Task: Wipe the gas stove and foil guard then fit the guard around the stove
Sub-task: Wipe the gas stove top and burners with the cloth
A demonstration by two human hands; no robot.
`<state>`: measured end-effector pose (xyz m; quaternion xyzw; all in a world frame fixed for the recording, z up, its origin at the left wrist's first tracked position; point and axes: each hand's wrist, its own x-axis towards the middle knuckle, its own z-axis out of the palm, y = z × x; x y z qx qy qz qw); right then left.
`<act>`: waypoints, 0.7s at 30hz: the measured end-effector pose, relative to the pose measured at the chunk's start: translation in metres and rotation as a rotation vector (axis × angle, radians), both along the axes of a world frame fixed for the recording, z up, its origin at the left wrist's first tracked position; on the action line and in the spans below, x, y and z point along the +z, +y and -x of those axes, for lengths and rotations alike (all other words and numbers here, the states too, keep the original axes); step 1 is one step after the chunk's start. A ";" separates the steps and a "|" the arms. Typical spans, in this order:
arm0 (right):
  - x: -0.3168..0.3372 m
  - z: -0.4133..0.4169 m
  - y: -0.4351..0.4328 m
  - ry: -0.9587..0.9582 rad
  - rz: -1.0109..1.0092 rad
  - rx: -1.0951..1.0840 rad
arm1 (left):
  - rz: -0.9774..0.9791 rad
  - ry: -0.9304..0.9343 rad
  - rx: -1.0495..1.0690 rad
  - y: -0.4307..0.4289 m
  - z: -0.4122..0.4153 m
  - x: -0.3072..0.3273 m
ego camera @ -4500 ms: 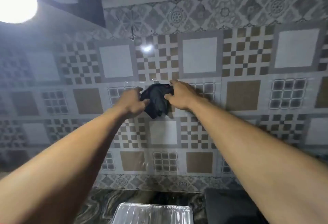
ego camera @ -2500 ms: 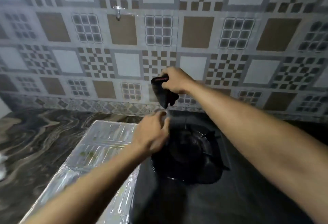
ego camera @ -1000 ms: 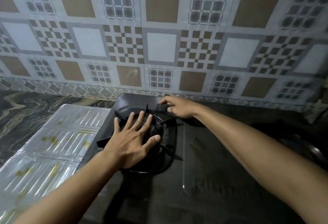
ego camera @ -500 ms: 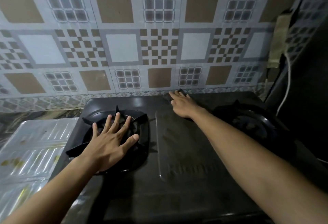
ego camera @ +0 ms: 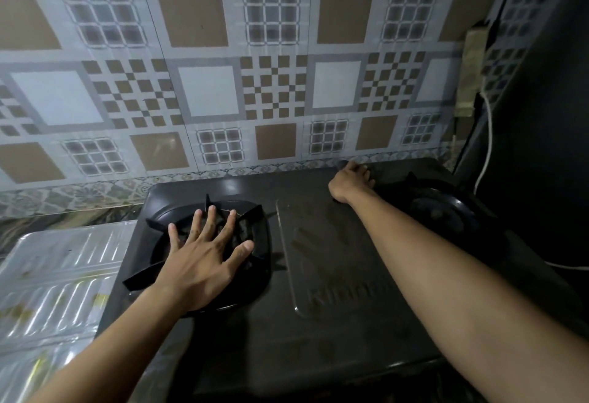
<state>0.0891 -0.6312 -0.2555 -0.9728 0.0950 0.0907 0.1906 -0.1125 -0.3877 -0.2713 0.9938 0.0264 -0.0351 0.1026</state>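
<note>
Two arms reach out: left hand (ego camera: 204,262) splayed flat on the gas stove's (ego camera: 318,275) burner grate (ego camera: 255,214); right hand (ego camera: 349,182) pressed at its rear edge, grasp unclear.

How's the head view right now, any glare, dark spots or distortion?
Head view: dim overall; right burner and the corner beside it nearly black; glare streaks on the foil guard; small highlight on the stove back edge; wide-angle bending of the wall tiles.

My left hand (ego camera: 204,259) lies flat, palm down, fingers (ego camera: 213,221) spread wide. My right arm extends fully forward toward the far edge; the right hand (ego camera: 350,182) rests palm down, fingers curled.
</note>
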 end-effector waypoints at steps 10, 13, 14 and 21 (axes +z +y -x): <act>-0.011 0.044 -0.013 -0.128 0.166 0.235 | 0.023 0.010 -0.025 -0.010 0.005 -0.001; -0.013 0.046 0.006 -0.113 0.161 0.319 | 0.060 0.002 -0.045 -0.010 0.005 -0.007; -0.011 0.048 0.015 -0.113 0.135 0.355 | 0.062 -0.001 -0.055 -0.009 0.004 -0.009; -0.008 0.090 0.067 -0.159 -0.038 0.618 | 0.070 0.005 -0.070 -0.011 0.006 -0.005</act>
